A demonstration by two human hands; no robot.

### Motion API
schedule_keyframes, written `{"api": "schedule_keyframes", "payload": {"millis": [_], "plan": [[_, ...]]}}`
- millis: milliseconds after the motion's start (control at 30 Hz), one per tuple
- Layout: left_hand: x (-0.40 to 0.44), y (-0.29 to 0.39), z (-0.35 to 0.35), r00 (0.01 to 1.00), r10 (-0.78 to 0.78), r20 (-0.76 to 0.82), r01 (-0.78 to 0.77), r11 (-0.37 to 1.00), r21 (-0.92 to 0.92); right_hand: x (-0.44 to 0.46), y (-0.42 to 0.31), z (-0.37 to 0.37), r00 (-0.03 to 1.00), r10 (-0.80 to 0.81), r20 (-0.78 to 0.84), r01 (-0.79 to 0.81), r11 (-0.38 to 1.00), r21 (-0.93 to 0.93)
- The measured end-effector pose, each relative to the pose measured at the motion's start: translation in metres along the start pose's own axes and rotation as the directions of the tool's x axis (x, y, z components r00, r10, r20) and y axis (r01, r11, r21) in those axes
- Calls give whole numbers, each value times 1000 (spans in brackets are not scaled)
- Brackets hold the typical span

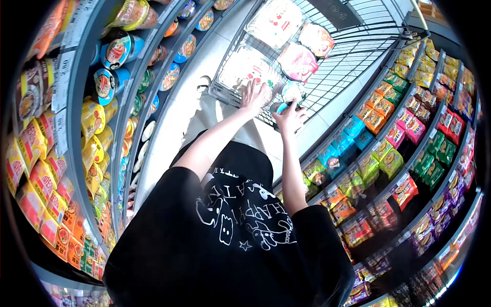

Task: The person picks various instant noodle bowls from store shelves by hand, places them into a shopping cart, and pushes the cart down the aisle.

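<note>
My left hand (254, 96) rests with fingers spread on the near edge of a white plastic-wrapped pack (240, 67) with red and green print, inside the shopping cart (350, 61). Close by, my right hand (290, 117) is closed around an instant noodle cup (280, 108) with a blue side, partly hidden by the fingers. Just beyond it stands another noodle cup (292, 91) with a pale printed lid. Farther in the cart lie a second white pack (273, 23), a pink-and-white package (298, 62) and an orange-and-white package (316, 40).
Shelves of noodle cups (106, 87) and yellow bagged packets (93, 117) rise along the left. On the right, tiered shelves hold colourful packets (376, 110). Pale floor (171, 112) runs between the left shelf and the cart.
</note>
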State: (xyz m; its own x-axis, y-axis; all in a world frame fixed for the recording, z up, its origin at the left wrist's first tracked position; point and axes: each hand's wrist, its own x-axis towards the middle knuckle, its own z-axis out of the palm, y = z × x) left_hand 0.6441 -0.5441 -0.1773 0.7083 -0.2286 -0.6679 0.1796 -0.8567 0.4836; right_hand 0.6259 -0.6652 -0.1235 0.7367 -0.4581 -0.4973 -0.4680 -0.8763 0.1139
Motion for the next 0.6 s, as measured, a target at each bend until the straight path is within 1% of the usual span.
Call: {"api": "schedule_keyframes", "payload": {"millis": [33, 67, 100, 167, 200, 233, 267, 300, 333, 367, 400, 433, 500, 533, 567, 600], "plan": [[3, 2, 5, 1000, -9, 16, 9, 1000, 14, -1, -3, 8, 999, -3, -39, 4, 1000, 8], [4, 4, 9, 1000, -21, 11, 22, 997, -72, 0, -4, 13, 1000, -9, -23, 9, 1000, -1], [5, 5, 14, 1000, -23, -13, 23, 998, -60, 2, -5, 18, 1000, -3, -13, 3, 1000, 3], [10, 5, 24, 997, -39, -63, 40, 999, 18, 3, -7, 19, 1000, -22, -15, 21, 997, -70], [10, 4, 28, 992, -57, -114, 60, 998, 26, 4, -7, 18, 1000, -26, -11, 25, 996, -82], [12, 3, 33, 983, -71, -169, 78, 996, 36, 6, -6, 16, 999, -42, 31, 44, 998, -50], [15, 1, 36, 970, -106, -221, 106, 994, -14, 5, -7, 14, 999, -42, 30, 44, 998, -53], [18, -1, 38, 968, -105, -226, 105, 994, -9, 4, -12, 13, 999, -46, 26, 47, 998, -52], [18, -1, 37, 969, -141, -204, 140, 990, -21, 4, -12, 20, 998, -48, 26, 49, 998, -49], [16, -1, 35, 967, -178, -181, 175, 984, -33, 3, -13, 27, 998, -65, -20, 63, 995, -76], [14, -1, 33, 966, -160, -201, 166, 986, 10, 5, -14, 32, 994, -84, -71, 76, 992, -100], [13, -3, 31, 965, -158, -207, 165, 986, 15, 5, -15, 34, 994, -85, -74, 78, 993, -94], [10, -3, 26, 962, -194, -193, 191, 981, -31, 6, -12, 34, 990, -110, -92, 110, 994, -9], [13, -9, 27, 967, -235, -94, 231, 972, -51, 6, -12, 32, 991, -99, -86, 100, 995, 1], [15, -13, 27, 952, -292, -95, 282, 953, -108, 6, -10, 33, 992, -87, -95, 89, 996, 19], [17, -18, 27, 944, -327, -47, 315, 934, -169, 6, -8, 34, 993, -71, -92, 72, 997, 10]]}}
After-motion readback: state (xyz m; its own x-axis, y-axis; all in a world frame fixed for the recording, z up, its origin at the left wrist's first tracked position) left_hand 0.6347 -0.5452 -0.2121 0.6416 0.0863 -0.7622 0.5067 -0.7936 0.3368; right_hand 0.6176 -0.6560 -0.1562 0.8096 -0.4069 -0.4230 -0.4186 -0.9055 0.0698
